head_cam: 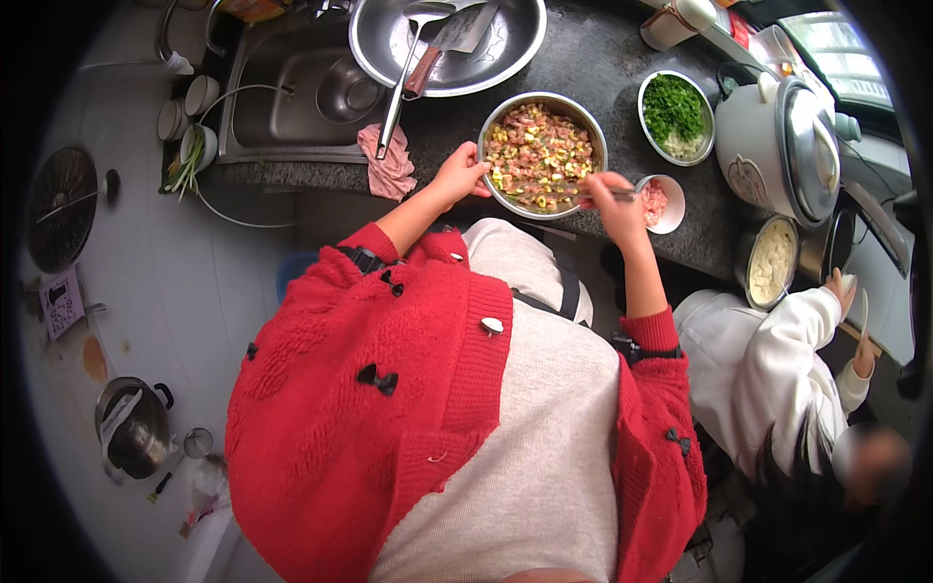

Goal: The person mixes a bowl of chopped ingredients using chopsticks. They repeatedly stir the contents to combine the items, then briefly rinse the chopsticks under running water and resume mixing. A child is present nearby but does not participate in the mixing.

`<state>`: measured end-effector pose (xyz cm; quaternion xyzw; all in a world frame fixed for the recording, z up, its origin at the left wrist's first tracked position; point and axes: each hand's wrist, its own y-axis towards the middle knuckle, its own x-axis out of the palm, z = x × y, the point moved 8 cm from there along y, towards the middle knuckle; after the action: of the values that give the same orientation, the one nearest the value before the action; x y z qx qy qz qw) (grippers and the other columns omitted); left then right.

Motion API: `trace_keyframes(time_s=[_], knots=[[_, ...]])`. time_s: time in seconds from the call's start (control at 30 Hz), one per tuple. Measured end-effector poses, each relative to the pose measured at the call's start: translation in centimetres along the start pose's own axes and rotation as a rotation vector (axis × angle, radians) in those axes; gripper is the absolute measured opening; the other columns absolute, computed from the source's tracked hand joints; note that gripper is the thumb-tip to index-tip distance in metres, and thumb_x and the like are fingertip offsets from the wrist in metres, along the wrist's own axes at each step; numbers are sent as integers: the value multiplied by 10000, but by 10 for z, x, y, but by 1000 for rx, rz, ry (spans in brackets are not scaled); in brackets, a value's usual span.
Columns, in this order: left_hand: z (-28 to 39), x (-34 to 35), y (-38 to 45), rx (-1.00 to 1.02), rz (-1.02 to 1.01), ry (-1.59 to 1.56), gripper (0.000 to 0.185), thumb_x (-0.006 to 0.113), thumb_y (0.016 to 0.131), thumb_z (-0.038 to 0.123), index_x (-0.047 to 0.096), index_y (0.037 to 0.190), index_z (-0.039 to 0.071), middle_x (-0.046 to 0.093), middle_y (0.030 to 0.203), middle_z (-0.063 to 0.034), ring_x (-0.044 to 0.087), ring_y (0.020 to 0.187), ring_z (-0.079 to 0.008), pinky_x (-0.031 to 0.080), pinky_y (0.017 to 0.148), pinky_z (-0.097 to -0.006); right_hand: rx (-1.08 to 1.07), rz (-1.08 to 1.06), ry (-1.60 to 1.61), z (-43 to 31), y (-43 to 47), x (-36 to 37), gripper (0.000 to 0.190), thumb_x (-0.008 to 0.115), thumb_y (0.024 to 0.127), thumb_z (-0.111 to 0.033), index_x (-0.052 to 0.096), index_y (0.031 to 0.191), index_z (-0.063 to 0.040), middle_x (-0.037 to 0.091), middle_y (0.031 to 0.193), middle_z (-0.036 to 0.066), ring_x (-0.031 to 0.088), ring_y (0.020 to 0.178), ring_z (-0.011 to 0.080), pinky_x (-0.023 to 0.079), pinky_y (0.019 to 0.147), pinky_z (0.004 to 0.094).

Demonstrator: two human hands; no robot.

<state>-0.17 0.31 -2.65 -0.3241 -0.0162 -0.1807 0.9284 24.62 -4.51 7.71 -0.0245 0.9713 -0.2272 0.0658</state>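
Observation:
A round metal bowl (599, 149) on the dark countertop holds a filling of minced meat, corn kernels and green bits (539, 146). My left hand (464, 175) grips its left rim, thumb over the edge. In my right hand (612, 204) are thin metal utensils, probably chopsticks (543, 191), whose far ends lie in the filling near the front rim. Just right of that hand stands a small white bowl (674, 208) with pink minced meat (654, 202). Behind it, an oval-looking metal dish (708, 149) holds chopped green herbs (670, 104) and a pale minced heap.
A large steel basin (364, 36) carries a cleaver (459, 36) and a ladle or turner (401, 95). Left are the sink (270, 73) and a pink cloth (386, 164). A rice cooker (758, 138) and a pot of pale food (771, 262) stand right, near a co-worker's white sleeve (791, 328).

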Motion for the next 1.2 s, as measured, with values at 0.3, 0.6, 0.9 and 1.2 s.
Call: trace_keyframes(time_s=[0.3, 0.6, 0.9, 1.2], knots=[[-10, 0, 3, -58, 2, -57, 132, 487, 917, 69, 428, 1032, 41, 545, 905, -85, 615, 683, -156, 582, 570, -283, -207, 519, 86, -16, -43, -94, 229, 584, 905, -183, 638, 855, 33, 646, 744, 75, 616, 592, 122, 493, 543, 220], [-15, 23, -2, -86, 34, -226, 101, 441, 938, 76, 395, 1024, 51, 518, 960, -111, 642, 763, -213, 594, 589, -307, -491, 455, -525, -31, -65, 14, 95, 607, 848, -92, 624, 815, -5, 620, 775, 132, 607, 680, 289, 484, 614, 346], [-4, 22, 3, -72, -24, -125, 150, 465, 927, 82, 366, 1034, 45, 505, 902, -110, 637, 631, -222, 578, 507, -312, -239, 444, 145, -8, -6, -8, 233, 560, 921, -161, 633, 883, 57, 648, 783, 96, 630, 616, 131, 537, 575, 224], [-8, 19, 5, -108, -109, -142, 213, 498, 925, 112, 383, 1096, 57, 578, 955, -143, 657, 708, -227, 581, 575, -293, -288, 494, 141, -41, -22, -32, 246, 537, 934, -174, 619, 889, 54, 643, 786, 92, 644, 642, 148, 533, 573, 218]])
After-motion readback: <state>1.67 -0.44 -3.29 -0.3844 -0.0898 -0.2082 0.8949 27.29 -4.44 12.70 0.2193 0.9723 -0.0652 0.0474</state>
